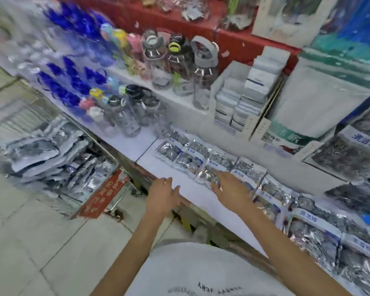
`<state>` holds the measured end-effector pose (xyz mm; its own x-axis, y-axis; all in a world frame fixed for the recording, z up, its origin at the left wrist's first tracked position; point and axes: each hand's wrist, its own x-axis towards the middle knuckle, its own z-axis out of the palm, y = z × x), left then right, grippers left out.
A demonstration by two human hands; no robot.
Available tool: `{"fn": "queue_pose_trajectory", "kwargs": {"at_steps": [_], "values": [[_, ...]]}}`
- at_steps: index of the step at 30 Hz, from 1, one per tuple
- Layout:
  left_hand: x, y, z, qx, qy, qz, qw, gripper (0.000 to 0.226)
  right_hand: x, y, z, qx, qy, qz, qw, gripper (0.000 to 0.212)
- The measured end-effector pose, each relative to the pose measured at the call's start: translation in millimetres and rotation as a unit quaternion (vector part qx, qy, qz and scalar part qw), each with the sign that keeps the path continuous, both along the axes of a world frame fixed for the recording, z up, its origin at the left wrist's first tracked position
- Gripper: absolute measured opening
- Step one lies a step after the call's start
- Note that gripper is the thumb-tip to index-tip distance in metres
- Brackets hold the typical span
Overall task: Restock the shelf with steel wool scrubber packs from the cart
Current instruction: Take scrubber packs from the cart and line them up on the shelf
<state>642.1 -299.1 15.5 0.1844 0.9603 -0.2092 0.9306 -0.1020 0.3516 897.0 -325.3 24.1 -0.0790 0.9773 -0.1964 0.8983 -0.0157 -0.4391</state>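
Observation:
Silvery steel wool scrubber packs with blue labels lie in rows on the white shelf (192,186), running from the middle to the lower right. My right hand (229,186) lies with straight fingers on one shiny pack (208,175) at the front of the row. My left hand (162,194) hovers with spread fingers over the shelf's front edge and holds nothing. At the left, a cart (92,201) holds a heap of more scrubber packs (51,154).
Clear water bottles (126,116) stand on the shelf behind the packs, with more bottles and blue items on the tier above. A white box of small packets (239,99) and large boxes of scrubbers stand at the right. Tiled floor lies below left.

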Motion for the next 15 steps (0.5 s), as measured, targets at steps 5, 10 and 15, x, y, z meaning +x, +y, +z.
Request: {"fn": "queue_pose_trajectory", "kwargs": {"at_steps": [5,10,15], "values": [[-73.8,-60.4,16.4,0.048,-0.004,0.111,0.993,0.040,-69.8,1.0,4.4,0.013,0.018,0.094,0.995,0.054],[-144.7,-113.5,18.9,0.069,0.000,0.216,0.974,0.043,-148.2,3.1,12.5,0.014,0.036,0.183,0.982,0.053],[-205.8,-141.9,9.3,0.062,-0.016,0.311,0.948,0.041,-230.0,15.5,14.6,0.003,0.021,0.255,0.967,0.059]]}}
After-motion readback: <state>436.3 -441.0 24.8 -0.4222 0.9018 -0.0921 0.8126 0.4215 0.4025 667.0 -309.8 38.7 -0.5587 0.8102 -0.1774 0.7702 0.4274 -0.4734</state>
